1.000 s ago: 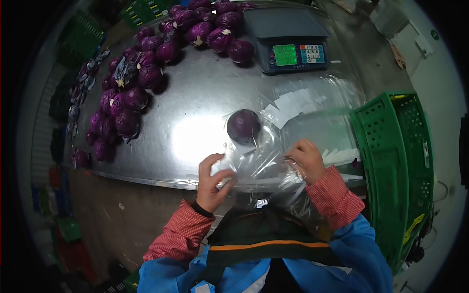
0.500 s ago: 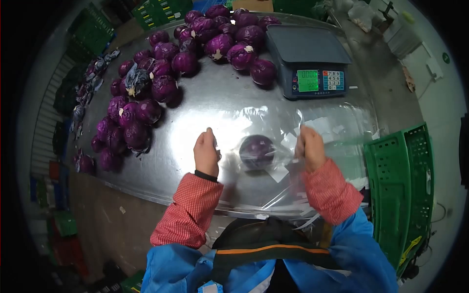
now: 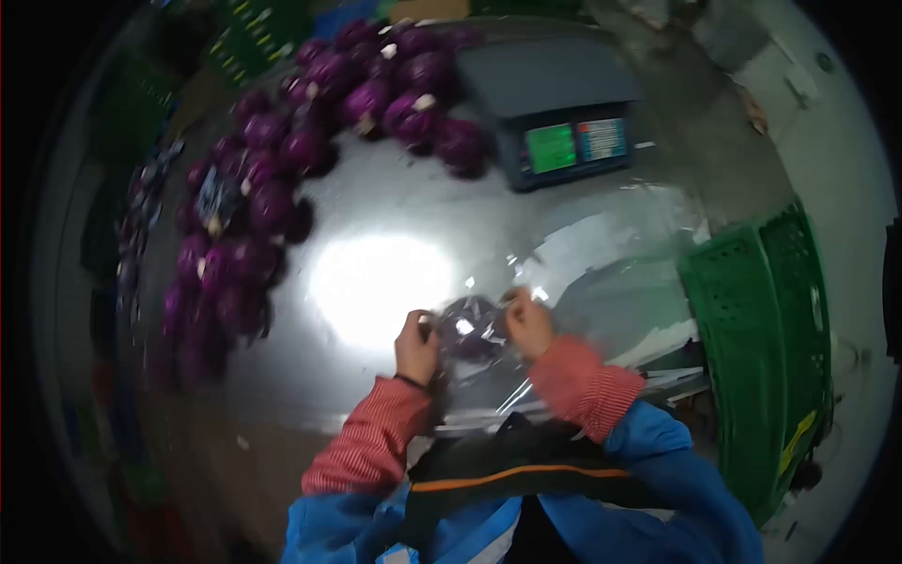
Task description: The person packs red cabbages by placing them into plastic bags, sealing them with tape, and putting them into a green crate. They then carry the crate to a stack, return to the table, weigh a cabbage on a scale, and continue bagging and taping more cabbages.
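Hands, left, right, curled around wrapped cabbage

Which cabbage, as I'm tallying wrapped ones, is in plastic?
The cabbage held between the left hand and right hand, under clear film; the others lie bare in a pile farther across the table.

A steel table is lined along its far and left sides by a heap of purple cabbages, some turned with pale cut stems showing. A weighing scale is set at the far side just beside the heap, with a green display lit next to its keypad. A green plastic crate is placed at the table's right edge.
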`<action>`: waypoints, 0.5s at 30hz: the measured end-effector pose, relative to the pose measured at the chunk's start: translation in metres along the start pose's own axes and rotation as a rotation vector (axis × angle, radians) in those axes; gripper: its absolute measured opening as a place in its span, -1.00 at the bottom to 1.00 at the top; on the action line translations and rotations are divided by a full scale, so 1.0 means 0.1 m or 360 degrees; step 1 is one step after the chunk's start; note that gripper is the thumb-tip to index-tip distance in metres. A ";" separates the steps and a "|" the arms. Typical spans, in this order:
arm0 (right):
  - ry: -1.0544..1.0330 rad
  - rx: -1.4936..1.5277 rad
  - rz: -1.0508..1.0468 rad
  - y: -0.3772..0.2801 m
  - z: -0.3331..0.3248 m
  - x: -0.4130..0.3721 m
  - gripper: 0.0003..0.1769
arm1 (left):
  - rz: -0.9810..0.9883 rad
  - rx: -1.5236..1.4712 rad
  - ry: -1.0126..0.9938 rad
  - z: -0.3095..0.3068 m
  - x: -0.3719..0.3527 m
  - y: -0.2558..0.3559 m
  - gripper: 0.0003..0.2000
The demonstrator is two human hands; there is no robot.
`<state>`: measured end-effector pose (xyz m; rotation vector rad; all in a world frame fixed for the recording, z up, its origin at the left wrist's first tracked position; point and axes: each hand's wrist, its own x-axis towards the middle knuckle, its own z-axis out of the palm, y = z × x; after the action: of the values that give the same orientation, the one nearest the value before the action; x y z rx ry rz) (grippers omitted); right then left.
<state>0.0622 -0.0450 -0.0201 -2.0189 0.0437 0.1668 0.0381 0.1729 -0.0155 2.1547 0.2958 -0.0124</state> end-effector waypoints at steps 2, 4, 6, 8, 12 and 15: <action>-0.0206 0.0373 0.0285 -0.06 -0.11 -0.03 -0.76 | -0.0125 -0.0196 -0.0178 0.03 0.07 0.03 -0.84; -0.0365 0.0760 0.0372 -0.24 -0.59 -0.06 -0.72 | -0.0069 -0.0385 -0.0362 0.01 0.20 0.16 -0.87; -0.0446 0.0963 0.0159 -0.40 -1.15 -0.19 -0.62 | -0.0060 -0.0571 -0.0547 0.03 0.24 0.79 -0.87; -0.0354 0.1095 -0.0137 -0.57 -1.82 -0.35 -0.47 | 0.0013 -0.0686 -0.0686 0.13 0.24 1.71 -0.84; 0.0025 0.0300 -0.0597 -0.85 -3.48 -0.90 -0.24 | 0.0534 -0.0690 -0.1064 0.93 0.30 3.20 -0.79; 0.0445 0.0332 -0.0366 -0.60 -4.47 -1.08 -0.26 | 0.0799 -0.0619 -0.1286 1.79 0.10 4.32 -0.74</action>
<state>0.0052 -0.4243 0.2400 -1.8099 0.0048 -0.2573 0.1596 -0.2043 0.2333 1.6228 -0.6555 -0.4825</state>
